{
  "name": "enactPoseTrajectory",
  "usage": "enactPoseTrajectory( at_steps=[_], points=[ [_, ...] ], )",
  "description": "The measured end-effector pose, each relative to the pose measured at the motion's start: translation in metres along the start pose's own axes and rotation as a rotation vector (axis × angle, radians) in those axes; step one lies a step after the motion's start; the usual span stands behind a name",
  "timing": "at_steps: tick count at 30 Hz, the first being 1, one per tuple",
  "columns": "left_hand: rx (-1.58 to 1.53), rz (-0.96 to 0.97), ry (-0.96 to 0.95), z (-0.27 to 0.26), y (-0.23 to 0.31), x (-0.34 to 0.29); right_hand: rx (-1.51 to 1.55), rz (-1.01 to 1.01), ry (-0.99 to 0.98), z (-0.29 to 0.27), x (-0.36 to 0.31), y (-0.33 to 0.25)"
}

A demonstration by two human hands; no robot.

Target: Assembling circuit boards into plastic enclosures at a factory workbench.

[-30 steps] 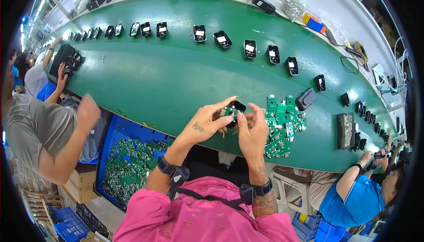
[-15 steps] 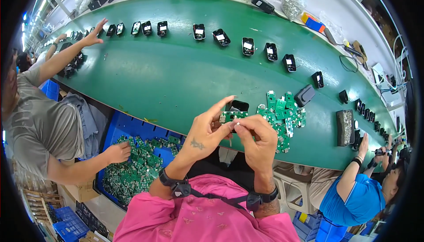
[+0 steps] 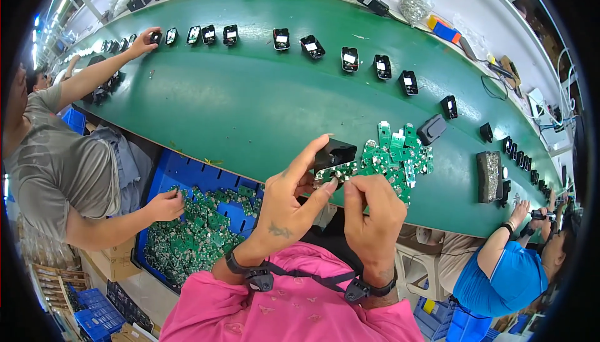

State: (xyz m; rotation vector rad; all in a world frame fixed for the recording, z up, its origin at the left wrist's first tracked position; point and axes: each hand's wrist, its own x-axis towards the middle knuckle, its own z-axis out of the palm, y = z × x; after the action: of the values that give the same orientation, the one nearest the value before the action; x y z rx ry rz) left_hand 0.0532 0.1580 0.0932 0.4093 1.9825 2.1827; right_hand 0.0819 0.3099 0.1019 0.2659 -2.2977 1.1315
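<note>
My left hand and my right hand meet in front of me over the near edge of the green belt. Together they pinch a small green circuit board between thumbs and fingertips. My left index finger reaches up beside a black plastic housing that sits just above the board; who holds the housing I cannot tell. A heap of green circuit boards lies on the belt to the right of my hands.
A row of black housings runs along the belt's far side. A blue crate of circuit boards stands lower left; a person in grey has one hand in it and another on the far housings. A person in blue works at right. A black tray lies beside the heap.
My hands have drawn closer to me with the board and housing. The person on the left has put one hand into the blue crate and stretched the other to the belt's far housings.
</note>
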Motion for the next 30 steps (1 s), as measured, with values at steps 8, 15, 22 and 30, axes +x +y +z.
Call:
enactPoseTrajectory(
  at_steps=[8,15,22,30],
  points=[
    [0.394,0.19,0.083,0.006,0.01,-0.006,-0.04,-0.011,-0.119,-0.012,0.006,-0.009],
    [0.515,0.338,0.069,0.007,0.011,-0.005,-0.019,0.022,-0.205,-0.021,0.008,-0.014],
    [0.453,0.261,0.031,0.009,0.017,-0.009,-0.012,0.058,-0.199,-0.026,0.005,-0.015],
    [0.622,0.418,0.01,0.011,0.013,-0.006,-0.052,0.074,-0.293,-0.033,0.005,-0.014]
  ],
)
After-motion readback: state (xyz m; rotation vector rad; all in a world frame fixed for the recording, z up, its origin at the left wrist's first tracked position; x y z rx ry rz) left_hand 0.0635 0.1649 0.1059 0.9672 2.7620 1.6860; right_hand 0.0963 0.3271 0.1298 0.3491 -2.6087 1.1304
